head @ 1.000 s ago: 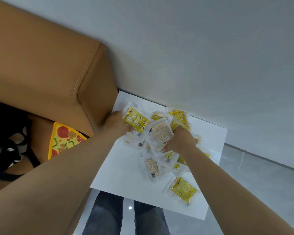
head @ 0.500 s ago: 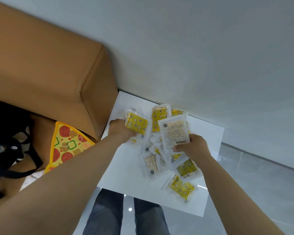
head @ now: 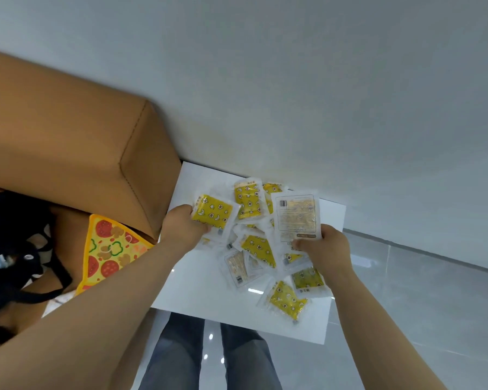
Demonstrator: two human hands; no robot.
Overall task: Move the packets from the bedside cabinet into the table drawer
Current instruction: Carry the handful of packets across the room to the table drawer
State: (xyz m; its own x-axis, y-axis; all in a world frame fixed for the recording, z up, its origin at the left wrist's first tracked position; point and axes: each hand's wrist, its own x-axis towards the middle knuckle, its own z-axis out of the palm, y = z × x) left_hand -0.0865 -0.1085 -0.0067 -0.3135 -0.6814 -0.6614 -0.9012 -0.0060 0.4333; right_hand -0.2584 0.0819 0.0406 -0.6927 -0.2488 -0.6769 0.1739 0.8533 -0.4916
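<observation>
Several small clear packets with yellow printed fronts lie in a loose pile [head: 258, 249] on the white top of the bedside cabinet [head: 197, 288]. My left hand [head: 182, 230] grips a yellow packet [head: 213, 213] at the pile's left side. My right hand [head: 326, 249] pinches the lower edge of a packet turned label side up [head: 296, 215], lifted above the pile, with more packets under it. Two yellow packets [head: 286, 301] lie apart at the cabinet's near right corner. No table drawer is in view.
A tan padded headboard [head: 68, 153] stands against the cabinet's left side. A pizza-slice cushion [head: 107, 254] and a black bag [head: 14, 249] lie on the bed at the left. A grey wall runs behind the cabinet, glossy grey floor [head: 420, 305] to the right. My legs stand below.
My right hand has lifted a label-side-up packet off the pile and drawn back to the right. My left hand has kept its hold on the yellow packet at the left.
</observation>
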